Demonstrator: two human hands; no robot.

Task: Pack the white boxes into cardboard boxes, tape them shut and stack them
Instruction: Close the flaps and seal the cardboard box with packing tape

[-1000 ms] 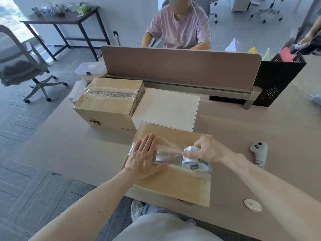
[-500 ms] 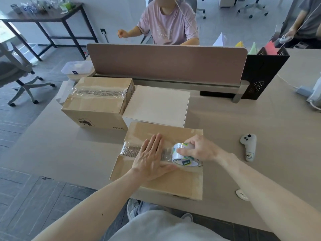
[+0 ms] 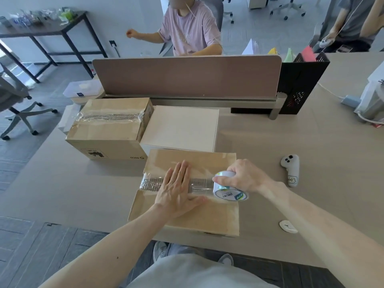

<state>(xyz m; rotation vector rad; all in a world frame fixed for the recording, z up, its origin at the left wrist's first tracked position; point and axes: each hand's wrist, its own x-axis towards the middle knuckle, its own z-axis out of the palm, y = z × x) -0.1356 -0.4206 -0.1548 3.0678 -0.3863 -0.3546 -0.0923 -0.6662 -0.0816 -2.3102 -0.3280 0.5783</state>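
A closed cardboard box (image 3: 203,215) lies at the desk's near edge. Clear tape (image 3: 151,181) runs across its seam from the left side. My left hand (image 3: 176,190) lies flat on the tape, fingers spread, pressing it down. My right hand (image 3: 243,175) grips a roll of clear tape (image 3: 228,190) near the box's right side, the strip stretched from under my left hand. Behind it stands a white box (image 3: 180,127). To the left sits a second cardboard box (image 3: 110,123), taped shut.
A brown divider screen (image 3: 187,75) closes the desk's far side, with a black mesh organiser (image 3: 301,84) at its right. A white controller (image 3: 291,169) and a small white disc (image 3: 287,226) lie right of the box. One person sits behind the screen, another at far right.
My right hand has drawn the tape roll further right across the box top. My left hand stays pressed on the tape. The camera has shifted a little.
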